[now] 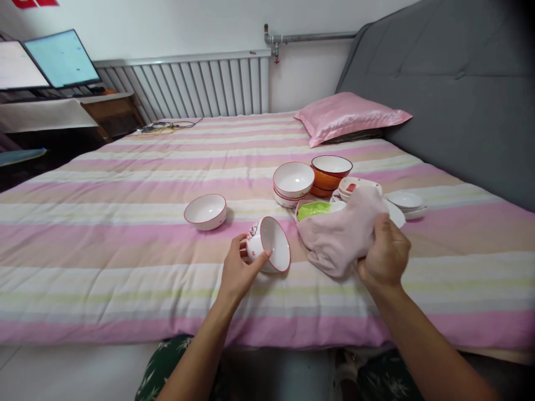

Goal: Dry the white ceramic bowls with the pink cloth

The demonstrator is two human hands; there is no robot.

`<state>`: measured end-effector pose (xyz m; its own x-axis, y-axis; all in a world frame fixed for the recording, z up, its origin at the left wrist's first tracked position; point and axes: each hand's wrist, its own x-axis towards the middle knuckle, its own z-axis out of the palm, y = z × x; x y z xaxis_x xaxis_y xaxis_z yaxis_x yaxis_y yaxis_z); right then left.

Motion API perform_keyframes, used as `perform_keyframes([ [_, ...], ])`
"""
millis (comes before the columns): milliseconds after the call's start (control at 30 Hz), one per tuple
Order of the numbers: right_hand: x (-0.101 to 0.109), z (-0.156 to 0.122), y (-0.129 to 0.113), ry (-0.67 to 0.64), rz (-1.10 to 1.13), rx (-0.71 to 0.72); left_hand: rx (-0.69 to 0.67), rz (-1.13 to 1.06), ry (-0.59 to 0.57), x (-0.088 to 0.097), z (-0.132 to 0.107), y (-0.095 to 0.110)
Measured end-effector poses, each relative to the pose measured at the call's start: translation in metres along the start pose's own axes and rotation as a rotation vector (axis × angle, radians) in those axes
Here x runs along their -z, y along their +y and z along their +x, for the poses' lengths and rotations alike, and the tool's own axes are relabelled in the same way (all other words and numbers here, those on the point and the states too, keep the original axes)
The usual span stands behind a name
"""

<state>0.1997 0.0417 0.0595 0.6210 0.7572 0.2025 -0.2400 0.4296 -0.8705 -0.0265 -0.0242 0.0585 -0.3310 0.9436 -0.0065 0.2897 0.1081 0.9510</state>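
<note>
My left hand point(242, 264) grips a white bowl point(276, 242) with a red rim and a printed pattern, tilted on its side with its mouth toward the right. In my right hand point(387, 250) is a pale pink cloth point(340, 234), hanging loosely and hiding part of the dishes behind it. A green dish point(313, 209) shows just above the cloth's edge. Another red-rimmed white bowl point(206, 212) sits upright to the left. Behind the held bowl stands a stack of similar white bowls point(293, 180).
Orange bowls point(324, 179) are stacked beside the white ones. Small white plates point(405, 200) lie at the right. A pink pillow point(351, 114) rests near the grey headboard point(438, 83). Cables point(167, 128) lie on the far left of the striped bed point(125, 239).
</note>
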Motion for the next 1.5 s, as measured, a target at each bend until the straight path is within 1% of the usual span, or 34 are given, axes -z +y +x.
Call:
perform_keyframes([
  [67,0.002,-0.007,0.006,-0.119,-0.079,-0.059,-0.002,0.004,0.002,0.000,0.000,0.000],
  [200,0.000,-0.034,0.016,-0.504,-0.295,-0.223,-0.003,-0.019,0.013,-0.001,0.000,0.000],
  [300,-0.005,-0.055,0.016,-0.734,-0.387,-0.261,-0.006,-0.040,0.016,-0.002,0.000,0.000],
  [400,-0.009,-0.070,0.013,-0.920,-0.360,-0.322,-0.027,-0.048,0.015,-0.003,0.000,-0.001],
  [467,-0.010,-0.075,0.012,-1.027,-0.275,-0.425,-0.040,-0.051,0.013,-0.003,0.000,-0.003],
  [567,-0.009,-0.075,0.011,-1.146,-0.128,-0.597,-0.047,-0.043,0.015,-0.003,0.001,-0.004],
  [600,-0.009,-0.075,0.010,-1.175,-0.120,-0.605,-0.050,-0.036,0.013,-0.003,0.001,-0.004],
  [633,-0.009,-0.074,0.009,-1.197,-0.138,-0.570,-0.054,-0.028,0.011,-0.003,0.001,-0.004],
  [733,-0.011,-0.073,0.005,-1.255,-0.288,-0.326,-0.063,-0.018,0.002,-0.003,0.000,-0.004],
  [800,-0.012,-0.074,0.003,-1.268,-0.412,-0.150,-0.066,-0.027,0.006,-0.004,0.000,-0.004],
  [900,-0.013,-0.076,0.002,-1.244,-0.579,0.082,-0.078,-0.026,0.012,-0.004,-0.001,-0.004],
  [967,-0.013,-0.077,0.003,-1.204,-0.621,0.193,-0.095,0.005,0.014,-0.005,-0.002,-0.003],
  [1000,-0.013,-0.079,0.003,-1.193,-0.619,0.203,-0.105,0.027,0.013,-0.006,-0.003,-0.003],
  [1033,-0.012,-0.080,0.003,-1.190,-0.607,0.180,-0.117,0.049,0.012,-0.006,-0.004,-0.002],
  [1167,-0.010,-0.087,0.001,-1.263,-0.522,-0.002,-0.157,0.107,0.008,-0.009,-0.007,-0.001],
  [1333,-0.009,-0.089,0.003,-1.350,-0.475,-0.079,-0.187,0.121,0.004,-0.009,-0.007,-0.002],
  [1500,-0.008,-0.087,0.012,-1.388,-0.407,-0.114,-0.189,0.119,0.000,-0.008,-0.006,-0.004],
])
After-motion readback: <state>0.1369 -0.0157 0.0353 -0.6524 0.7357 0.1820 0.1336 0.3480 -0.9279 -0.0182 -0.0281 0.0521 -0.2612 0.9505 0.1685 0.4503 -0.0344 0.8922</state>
